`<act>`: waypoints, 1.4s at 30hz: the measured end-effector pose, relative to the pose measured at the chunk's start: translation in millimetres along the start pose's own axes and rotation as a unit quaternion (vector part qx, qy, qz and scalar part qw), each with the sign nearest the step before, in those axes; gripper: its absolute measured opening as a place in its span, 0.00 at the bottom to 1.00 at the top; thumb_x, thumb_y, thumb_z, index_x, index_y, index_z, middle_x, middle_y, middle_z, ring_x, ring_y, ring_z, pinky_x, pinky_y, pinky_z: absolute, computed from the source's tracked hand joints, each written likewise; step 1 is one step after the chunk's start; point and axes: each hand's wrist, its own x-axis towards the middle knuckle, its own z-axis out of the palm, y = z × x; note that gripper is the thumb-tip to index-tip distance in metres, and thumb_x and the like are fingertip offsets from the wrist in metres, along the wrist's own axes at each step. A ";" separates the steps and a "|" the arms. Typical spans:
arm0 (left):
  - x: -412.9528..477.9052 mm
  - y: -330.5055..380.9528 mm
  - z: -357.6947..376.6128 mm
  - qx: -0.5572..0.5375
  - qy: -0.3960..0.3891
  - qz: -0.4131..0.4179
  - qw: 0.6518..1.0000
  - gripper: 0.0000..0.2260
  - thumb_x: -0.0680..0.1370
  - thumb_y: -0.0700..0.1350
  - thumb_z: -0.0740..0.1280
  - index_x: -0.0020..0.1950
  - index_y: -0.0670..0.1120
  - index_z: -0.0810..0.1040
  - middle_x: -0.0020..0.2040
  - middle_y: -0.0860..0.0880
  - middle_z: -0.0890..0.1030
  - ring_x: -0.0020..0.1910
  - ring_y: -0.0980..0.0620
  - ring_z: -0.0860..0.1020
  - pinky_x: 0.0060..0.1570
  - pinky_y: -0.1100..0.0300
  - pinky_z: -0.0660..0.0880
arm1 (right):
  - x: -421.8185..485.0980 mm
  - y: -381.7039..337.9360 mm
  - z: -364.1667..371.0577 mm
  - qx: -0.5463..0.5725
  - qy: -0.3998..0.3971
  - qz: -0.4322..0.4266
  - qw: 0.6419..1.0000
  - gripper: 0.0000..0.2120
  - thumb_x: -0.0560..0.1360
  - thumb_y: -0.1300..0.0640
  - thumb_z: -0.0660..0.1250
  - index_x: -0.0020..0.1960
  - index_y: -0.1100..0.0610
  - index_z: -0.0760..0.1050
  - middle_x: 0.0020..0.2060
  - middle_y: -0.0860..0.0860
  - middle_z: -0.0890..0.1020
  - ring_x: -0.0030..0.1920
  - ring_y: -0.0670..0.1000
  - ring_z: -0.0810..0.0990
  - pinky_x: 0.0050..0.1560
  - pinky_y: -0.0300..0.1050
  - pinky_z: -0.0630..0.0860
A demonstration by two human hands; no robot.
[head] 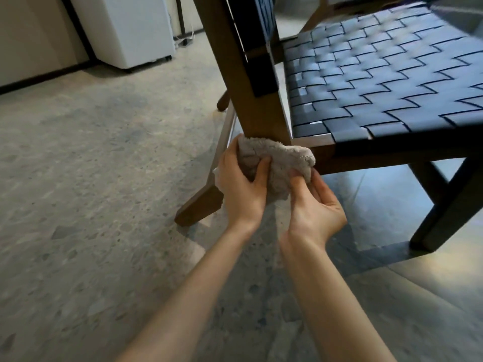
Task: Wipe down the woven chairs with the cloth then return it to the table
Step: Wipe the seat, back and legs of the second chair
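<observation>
Two hands grip one bunched cloth (pixel 277 163) at the chair's (pixel 366 82) frame corner, centre of frame.

Left hand (pixel 241 184) wraps the cloth's left side, thumb pressed into it; right hand (pixel 313 202) pinches its right side from below. Cloth touches the wooden upright where it meets the woven seat's front rail. White appliance (pixel 130 27) upper left; speckled floor (pixel 91 178) beneath.

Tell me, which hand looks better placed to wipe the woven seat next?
Probably the right hand: it grips the cloth on the side nearest the woven seat. The left hand sits farther from it.
</observation>
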 end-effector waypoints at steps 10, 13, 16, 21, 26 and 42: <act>17.9 37.2 3.4 -0.101 0.001 -0.080 0.992 0.17 0.78 0.48 0.65 0.66 0.46 0.70 0.56 0.52 0.77 0.58 0.54 0.76 0.60 0.56 0.75 | 10.5 -36.3 22.5 -0.346 -0.231 -0.336 0.845 0.20 0.78 0.61 0.66 0.69 0.58 0.72 0.61 0.53 0.80 0.61 0.47 0.78 0.61 0.46 0.76; 23.2 44.3 -2.9 -0.108 -0.022 -0.073 0.991 0.14 0.80 0.47 0.62 0.65 0.45 0.72 0.51 0.56 0.77 0.52 0.59 0.77 0.49 0.72 0.75 | 10.2 -45.3 35.7 -0.348 -0.228 -0.359 0.835 0.19 0.78 0.62 0.66 0.68 0.56 0.73 0.54 0.44 0.82 0.52 0.39 0.81 0.58 0.37 0.76; 32.0 61.0 -8.0 -0.139 -0.002 -0.094 0.986 0.14 0.81 0.49 0.60 0.64 0.46 0.73 0.52 0.54 0.79 0.50 0.61 0.77 0.49 0.68 0.77 | 4.2 -53.7 52.4 -0.321 -0.231 -0.374 0.839 0.18 0.77 0.63 0.66 0.66 0.55 0.75 0.54 0.41 0.81 0.52 0.35 0.79 0.58 0.36 0.76; 50.7 86.8 -21.6 -0.109 0.037 -0.062 0.991 0.12 0.81 0.49 0.61 0.61 0.46 0.75 0.45 0.61 0.75 0.43 0.66 0.73 0.43 0.78 0.71 | -4.4 -67.1 65.7 -0.290 -0.224 -0.381 0.849 0.14 0.77 0.62 0.67 0.62 0.58 0.79 0.53 0.51 0.84 0.54 0.45 0.82 0.56 0.47 0.79; 65.2 108.8 -32.4 -0.092 0.059 -0.042 0.993 0.12 0.81 0.48 0.61 0.61 0.45 0.76 0.50 0.55 0.77 0.46 0.62 0.74 0.42 0.80 0.70 | -18.0 -83.9 81.5 -0.281 -0.235 -0.416 0.832 0.13 0.76 0.63 0.67 0.61 0.59 0.79 0.53 0.52 0.84 0.53 0.45 0.82 0.53 0.44 0.79; 189.1 278.1 -125.7 -0.170 0.083 0.054 0.980 0.13 0.81 0.49 0.60 0.59 0.42 0.76 0.54 0.43 0.81 0.55 0.46 0.79 0.60 0.46 0.75 | -100.7 -207.6 262.2 -0.178 -0.302 -0.539 0.765 0.11 0.76 0.55 0.69 0.57 0.55 0.81 0.37 0.42 0.81 0.36 0.46 0.80 0.41 0.40 0.79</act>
